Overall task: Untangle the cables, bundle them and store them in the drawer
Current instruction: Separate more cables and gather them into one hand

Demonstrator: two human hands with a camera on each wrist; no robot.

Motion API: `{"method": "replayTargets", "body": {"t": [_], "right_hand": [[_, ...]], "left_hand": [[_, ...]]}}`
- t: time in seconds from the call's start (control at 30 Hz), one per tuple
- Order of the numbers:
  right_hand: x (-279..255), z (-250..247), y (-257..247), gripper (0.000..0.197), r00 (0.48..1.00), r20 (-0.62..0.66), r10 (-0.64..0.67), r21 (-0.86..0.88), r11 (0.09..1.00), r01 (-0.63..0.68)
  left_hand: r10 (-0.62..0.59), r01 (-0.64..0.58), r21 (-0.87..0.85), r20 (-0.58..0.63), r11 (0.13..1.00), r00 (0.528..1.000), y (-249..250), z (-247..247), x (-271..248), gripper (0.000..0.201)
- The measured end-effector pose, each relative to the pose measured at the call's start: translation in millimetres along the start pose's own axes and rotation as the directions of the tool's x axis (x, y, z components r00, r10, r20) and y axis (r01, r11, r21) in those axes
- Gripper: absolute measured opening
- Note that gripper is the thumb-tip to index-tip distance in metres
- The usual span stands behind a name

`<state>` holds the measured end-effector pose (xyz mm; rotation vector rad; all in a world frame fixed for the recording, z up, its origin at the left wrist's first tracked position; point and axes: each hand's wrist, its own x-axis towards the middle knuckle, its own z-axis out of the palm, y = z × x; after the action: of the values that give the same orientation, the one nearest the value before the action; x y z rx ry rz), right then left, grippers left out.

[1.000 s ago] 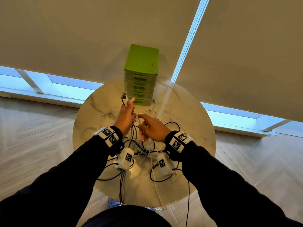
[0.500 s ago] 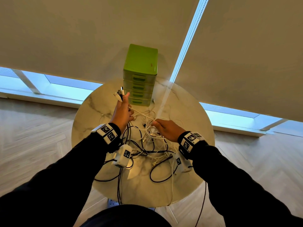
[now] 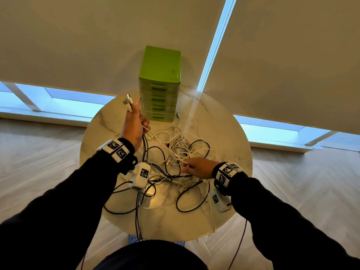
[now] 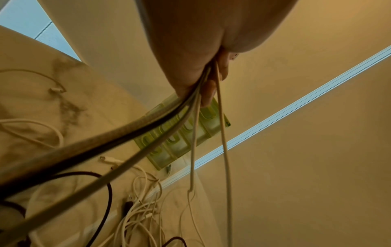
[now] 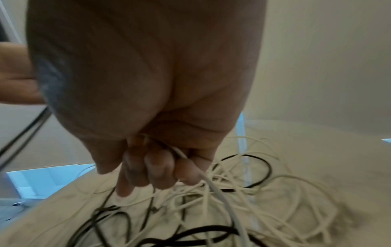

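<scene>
A tangle of white and black cables lies on the round marble table. My left hand is raised above the table's left side and grips several cable ends; their plugs stick up past my fingers. In the left wrist view the held strands run down from my fist to the pile. My right hand is low at the right side of the tangle, fingers curled round a white cable. The green drawer unit stands at the table's far edge, its drawers closed.
Black cable loops spread toward the table's near edge, and some cords hang over it. A loose white plug lies right of the drawer unit. Beige roller blinds hang behind the table; wooden floor surrounds it.
My right hand has let go near the left hand and moved right and down into the tangle, taking hold of a white cable. The left hand rose slightly, still holding the cable ends.
</scene>
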<state>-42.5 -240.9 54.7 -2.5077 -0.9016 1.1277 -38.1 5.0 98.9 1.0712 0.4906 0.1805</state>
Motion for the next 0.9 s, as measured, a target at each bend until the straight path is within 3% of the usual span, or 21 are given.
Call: {"method": "replayTargets", "body": {"t": [0.17,0.27,0.33,0.43,0.57,0.63,0.7,0.77,0.83,0.9], "right_hand": [[-17.3,-15.1,54.8,0.034,0.965,-0.16,0.206,0.002,0.978,-0.209],[-27.1,-24.5,73.2,0.027,0.938,-0.203,0.28,0.1,0.959,-0.265],[-31.4,-32.7,66.5,0.028,0.947,-0.221,0.234,0.142,0.968,-0.207],[-28.8,-39.4,38.5,0.051,0.968,-0.229,0.104,0.172,0.983,-0.065],[-7.1,-42.4,1.0,0.055,0.94,-0.341,-0.021,0.311,0.941,0.134],[3.2,-42.5,-8.8,0.053,0.956,-0.282,-0.078,0.245,0.958,0.151],[8.5,-38.4,-14.0,0.038,0.982,-0.132,-0.138,0.081,0.985,0.15],[9.8,-34.4,-14.4,0.03,0.984,-0.082,-0.156,-0.029,0.988,0.154],[7.7,-36.8,-10.6,0.033,0.981,-0.165,-0.098,0.005,0.995,0.101],[7.0,-46.2,-4.3,0.034,0.932,-0.36,-0.034,-0.064,0.998,0.011]], "left_hand": [[-0.022,0.023,-0.024,0.028,0.999,0.999,1.7,9.1,-2.1,0.045],[-0.076,0.075,0.019,0.111,0.997,0.991,-4.4,22.5,-6.4,0.052],[-0.087,0.078,0.06,0.157,0.995,0.984,-8.3,30.9,-8.7,0.056],[-0.103,0.08,0.102,0.236,0.992,0.966,-11.5,44.0,-15.7,0.052],[-0.123,0.071,0.168,0.327,0.983,0.937,-9.5,54.2,-25.5,0.051],[-0.117,0.056,0.183,0.347,0.982,0.93,-7.3,53.1,-26.3,0.05],[-0.104,0.043,0.184,0.333,0.982,0.937,-3.3,47.9,-24.1,0.051],[-0.08,0.021,0.194,0.301,0.981,0.95,1.0,38.7,-19.3,0.052],[-0.045,-0.017,0.221,0.276,0.975,0.96,3.3,25.5,-14.6,0.054],[-0.002,-0.064,0.271,0.238,0.96,0.971,2.1,11.8,-11.7,0.053]]}}
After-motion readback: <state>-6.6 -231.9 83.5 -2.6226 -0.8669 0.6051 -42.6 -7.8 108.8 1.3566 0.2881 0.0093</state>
